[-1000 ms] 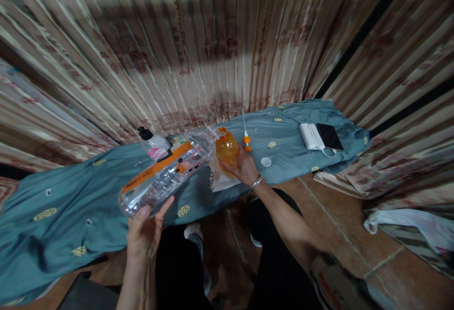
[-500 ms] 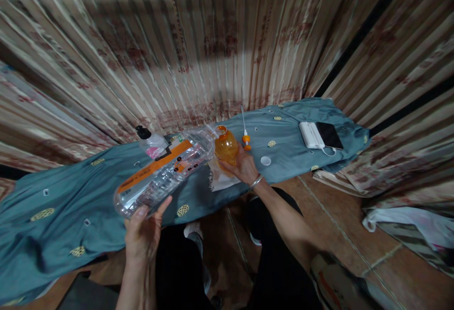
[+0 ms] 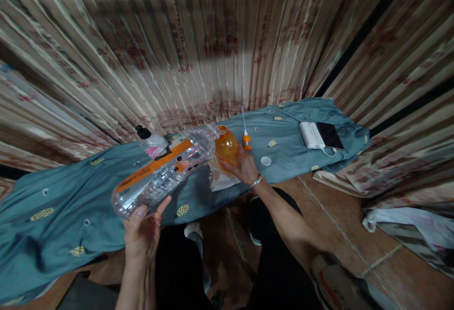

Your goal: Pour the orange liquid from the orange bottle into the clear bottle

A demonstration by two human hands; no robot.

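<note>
Well, L hand [image 3: 142, 232] cradles clear btl [image 3: 156, 173] (tilted); R hand [image 3: 246, 165] clasps orange [image 3: 227, 148].

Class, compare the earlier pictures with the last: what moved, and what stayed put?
The base end of the clear bottle has shifted slightly left in the picture; its neck stays by the orange bottle. Neither the left hand nor the right hand let go. The orange pump stayed put.

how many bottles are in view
3: a clear bottle tilted in the left hand, a small orange bottle in the right hand, and a black-topped bottle behind the clear one, partly hidden.
</note>
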